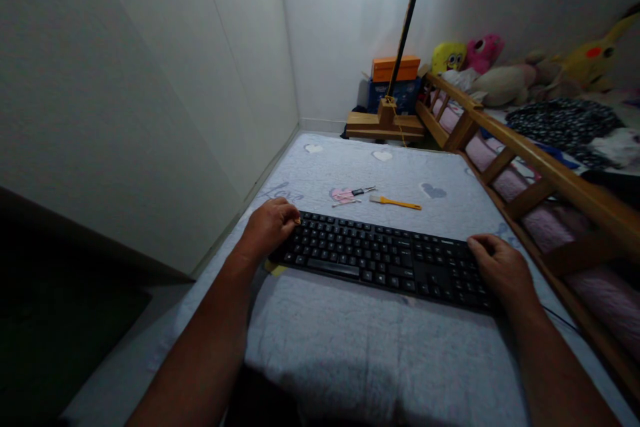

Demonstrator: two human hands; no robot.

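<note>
A pale quilted sheet point(350, 347) covered the work surface between a white cabinet point(200, 80) and a wooden rail point(550, 163). The black keyboard point(380, 253) lay across the sheet, keys facing up. The left hand point(274, 223) grasped its left end; the right hand point(504, 270) grasped its right end, thumb on top. A yellow piece point(275, 268) showed at the lower left corner. Keycaps appeared seated, so positioning was judged under way. The brush point(400, 203) and black-handled tool point(359, 193) lay beyond, in neither hand; completion of any work with them could not be determined.
</note>
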